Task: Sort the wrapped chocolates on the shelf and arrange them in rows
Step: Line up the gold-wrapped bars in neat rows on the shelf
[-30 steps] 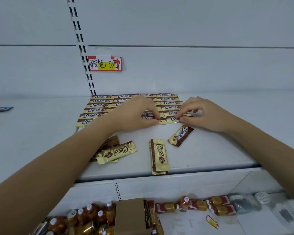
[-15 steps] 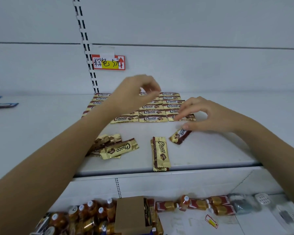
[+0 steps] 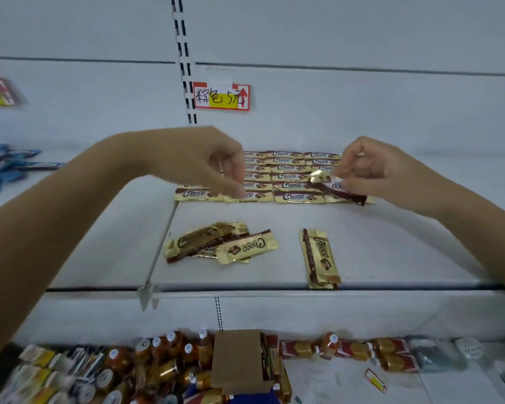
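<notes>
At the back of the white shelf [image 3: 391,246], 12 o'clock from the viewer: rows of chocolates [image 3: 289,176], gold-and-brown wrappers laid flat, long sides touching, labels facing front. Right hand [image 3: 373,170]: thumb and fingers curled, pinching the held chocolate [image 3: 334,186] near its middle. The bar is tilted, gold end up toward 10 o'clock and dark end down toward 4 o'clock, over the right end of the front rows. Left hand [image 3: 213,167]: fingers bunched together and curled downward, tips over the front row near its left end. No wrapper is seen between them; contact with the row cannot be told. Loose pile [image 3: 216,243] of several wrapped bars lies at 7 o'clock from the rows, overlapping at angles, apart from both hands. Single chocolate [image 3: 319,258] lies lengthwise at 6 o'clock, near end at the shelf's front lip. Price tag [image 3: 220,96] on the back wall at 12 o'clock, beside the slotted upright [image 3: 182,53]. Blue packets [image 3: 0,167] at 9 o'clock. Lower level, 6 o'clock: cardboard box [image 3: 239,360] among bottles [image 3: 172,354]. Both forearms reach in from the lower corners, wrists raised above the shelf, hands drooping.
</notes>
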Demonstrator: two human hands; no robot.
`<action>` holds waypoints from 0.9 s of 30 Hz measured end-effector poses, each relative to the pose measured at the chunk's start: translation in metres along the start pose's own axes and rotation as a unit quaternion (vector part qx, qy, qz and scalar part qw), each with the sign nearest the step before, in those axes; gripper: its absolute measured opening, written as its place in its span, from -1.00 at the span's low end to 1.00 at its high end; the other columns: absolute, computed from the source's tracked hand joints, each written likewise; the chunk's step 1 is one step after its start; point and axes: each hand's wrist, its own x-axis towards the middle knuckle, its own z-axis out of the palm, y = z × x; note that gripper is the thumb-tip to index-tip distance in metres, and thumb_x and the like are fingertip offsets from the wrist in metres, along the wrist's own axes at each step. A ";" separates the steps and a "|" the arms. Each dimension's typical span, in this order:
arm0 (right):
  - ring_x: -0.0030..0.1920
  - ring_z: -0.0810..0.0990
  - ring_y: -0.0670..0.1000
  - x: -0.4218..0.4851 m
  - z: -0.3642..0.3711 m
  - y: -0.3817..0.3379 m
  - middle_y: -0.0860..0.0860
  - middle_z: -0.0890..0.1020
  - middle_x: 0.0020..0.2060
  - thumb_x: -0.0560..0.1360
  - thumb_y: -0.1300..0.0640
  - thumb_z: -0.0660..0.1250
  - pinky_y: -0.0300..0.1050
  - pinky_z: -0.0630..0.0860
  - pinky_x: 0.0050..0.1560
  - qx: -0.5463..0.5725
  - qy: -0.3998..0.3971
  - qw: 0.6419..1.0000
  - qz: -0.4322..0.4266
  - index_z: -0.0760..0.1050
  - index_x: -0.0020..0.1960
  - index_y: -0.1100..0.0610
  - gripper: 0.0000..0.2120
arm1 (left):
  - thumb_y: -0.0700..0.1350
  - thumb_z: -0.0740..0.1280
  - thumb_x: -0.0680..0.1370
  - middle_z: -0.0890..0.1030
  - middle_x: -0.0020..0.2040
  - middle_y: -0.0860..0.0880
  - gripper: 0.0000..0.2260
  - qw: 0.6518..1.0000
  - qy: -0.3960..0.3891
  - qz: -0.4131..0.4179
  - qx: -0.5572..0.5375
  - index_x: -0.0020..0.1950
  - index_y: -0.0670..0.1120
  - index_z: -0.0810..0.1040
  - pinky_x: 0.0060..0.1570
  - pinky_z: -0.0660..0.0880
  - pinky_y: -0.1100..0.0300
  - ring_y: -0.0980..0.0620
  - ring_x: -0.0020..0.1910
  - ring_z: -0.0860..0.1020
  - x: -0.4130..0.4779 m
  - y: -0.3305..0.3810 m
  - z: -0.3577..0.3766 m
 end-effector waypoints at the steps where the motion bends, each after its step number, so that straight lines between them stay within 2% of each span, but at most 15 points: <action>1: -0.21 0.58 -0.12 0.003 0.002 -0.004 -0.17 0.65 -0.23 0.44 0.31 0.34 -0.29 0.48 -0.19 -0.004 0.011 1.000 0.009 0.42 -0.04 -0.04 -0.73 | 0.21 0.37 0.20 0.62 -0.30 0.12 -0.68 0.999 -0.038 -0.015 -0.004 -0.20 0.04 0.52 -0.31 0.47 0.39 0.18 -0.36 0.57 -0.008 -0.004 0.001; 3: -0.19 0.62 -0.09 0.007 0.010 -0.015 -0.13 0.62 -0.18 0.45 0.30 0.33 -0.23 0.52 -0.16 0.006 0.010 1.000 0.019 0.40 0.14 -0.13 -0.59 | 0.24 0.41 0.13 0.64 -0.28 0.13 -0.62 0.994 -0.101 -0.047 0.004 -0.20 0.05 0.49 -0.29 0.49 0.36 0.17 -0.34 0.58 -0.020 -0.013 0.006; 5: -0.13 0.65 -0.03 0.013 0.024 -0.028 -0.04 0.61 -0.08 0.46 0.34 0.31 -0.20 0.57 -0.11 0.023 0.009 1.000 0.018 0.40 0.21 -0.14 -0.53 | 0.26 0.42 0.10 0.64 -0.25 0.15 -0.58 0.989 -0.131 -0.071 0.019 -0.18 0.08 0.46 -0.27 0.49 0.34 0.22 -0.32 0.57 -0.027 -0.019 0.011; 7: -0.14 0.66 -0.06 0.021 0.040 -0.039 -0.03 0.61 -0.10 0.45 0.39 0.29 -0.29 0.56 -0.16 0.058 0.002 0.998 0.007 0.51 0.09 -0.02 -0.64 | 0.25 0.44 0.12 0.61 -0.27 0.16 -0.59 0.988 -0.133 -0.075 0.023 -0.17 0.11 0.45 -0.27 0.48 0.36 0.29 -0.35 0.53 -0.030 -0.022 0.017; 9: -0.18 0.67 -0.06 0.026 0.055 -0.049 -0.01 0.62 -0.18 0.44 0.41 0.28 -0.29 0.58 -0.17 0.080 -0.002 0.997 0.008 0.56 -0.08 0.10 -0.76 | 0.17 0.48 0.21 0.60 -0.29 0.17 -0.66 0.988 -0.142 -0.066 0.008 -0.14 0.12 0.45 -0.28 0.48 0.36 0.30 -0.36 0.52 -0.031 -0.025 0.018; 12: -0.16 0.63 -0.03 0.029 0.073 -0.054 -0.03 0.61 -0.17 0.43 0.32 0.35 -0.15 0.60 -0.04 0.038 0.005 0.999 0.002 0.57 -0.16 0.03 -0.81 | 0.00 0.44 0.40 0.62 -0.27 0.13 -0.84 0.987 -0.152 -0.041 -0.029 -0.10 0.04 0.51 -0.26 0.47 0.33 0.22 -0.33 0.55 -0.032 -0.030 0.012; 14: -0.09 0.59 0.09 0.029 0.081 -0.054 -0.10 0.61 -0.15 0.41 0.18 0.40 0.02 0.51 0.05 -0.045 0.004 0.999 -0.007 0.57 -0.16 -0.09 -0.84 | -0.14 0.32 0.50 0.64 -0.26 0.06 -0.97 0.987 -0.137 -0.033 -0.082 -0.12 -0.08 0.53 -0.23 0.49 0.29 0.16 -0.30 0.57 -0.033 -0.033 0.005; 15: -0.07 0.59 0.09 0.029 0.083 -0.054 -0.14 0.62 -0.15 0.40 0.14 0.41 0.07 0.48 0.07 -0.068 0.001 0.998 -0.006 0.56 -0.16 -0.12 -0.85 | -0.20 0.25 0.53 0.64 -0.26 0.03 -0.91 0.986 -0.119 -0.027 -0.114 -0.13 -0.15 0.53 -0.22 0.51 0.28 0.14 -0.29 0.58 -0.033 -0.036 0.002; 18: -0.15 0.60 -0.16 0.031 0.085 -0.054 -0.11 0.67 -0.15 0.38 0.11 0.43 0.01 0.44 0.07 -0.082 -0.001 0.997 0.008 0.53 -0.15 -0.08 -0.88 | -0.27 0.17 0.57 0.64 -0.24 0.01 -0.83 0.979 -0.049 -0.024 -0.199 -0.04 -0.26 0.55 -0.18 0.55 0.27 0.12 -0.28 0.57 -0.031 -0.048 -0.003; 20: -0.15 0.61 -0.09 0.035 0.084 -0.054 -0.02 0.68 -0.17 0.38 0.11 0.42 0.03 0.45 0.09 -0.087 0.000 0.996 0.009 0.51 -0.15 -0.04 -0.89 | -0.27 0.18 0.57 0.65 -0.18 -0.03 -0.82 0.969 -0.022 -0.023 -0.244 0.04 -0.29 0.54 -0.14 0.57 0.26 0.09 -0.24 0.58 -0.028 -0.056 -0.002; 24: -0.15 0.57 0.20 0.041 0.086 -0.048 0.04 0.67 -0.21 0.41 0.15 0.40 0.10 0.47 0.00 -0.063 0.027 0.997 -0.020 0.50 -0.16 -0.03 -0.89 | -0.25 0.24 0.55 0.65 -0.09 -0.11 -0.86 0.958 0.002 -0.019 -0.287 0.01 -0.26 0.57 -0.07 0.59 0.21 0.03 -0.15 0.60 -0.023 -0.067 0.006; 25: -0.18 0.55 0.21 0.042 0.086 -0.045 0.01 0.67 -0.24 0.42 0.17 0.39 0.05 0.47 -0.06 -0.052 0.035 0.998 -0.024 0.50 -0.16 -0.03 -0.88 | -0.24 0.27 0.54 0.64 -0.08 -0.13 -0.87 0.961 0.011 -0.015 -0.278 0.00 -0.23 0.58 -0.08 0.59 0.22 0.03 -0.14 0.59 -0.023 -0.068 0.007; 27: -0.24 0.53 0.10 0.041 0.085 -0.041 -0.05 0.64 -0.30 0.43 0.21 0.37 -0.14 0.43 -0.17 -0.039 0.030 0.998 -0.027 0.49 -0.19 -0.06 -0.83 | -0.18 0.35 0.50 0.63 -0.10 -0.09 -0.91 0.971 0.038 -0.002 -0.238 -0.02 -0.11 0.59 -0.12 0.54 0.31 0.13 -0.18 0.57 -0.023 -0.069 0.009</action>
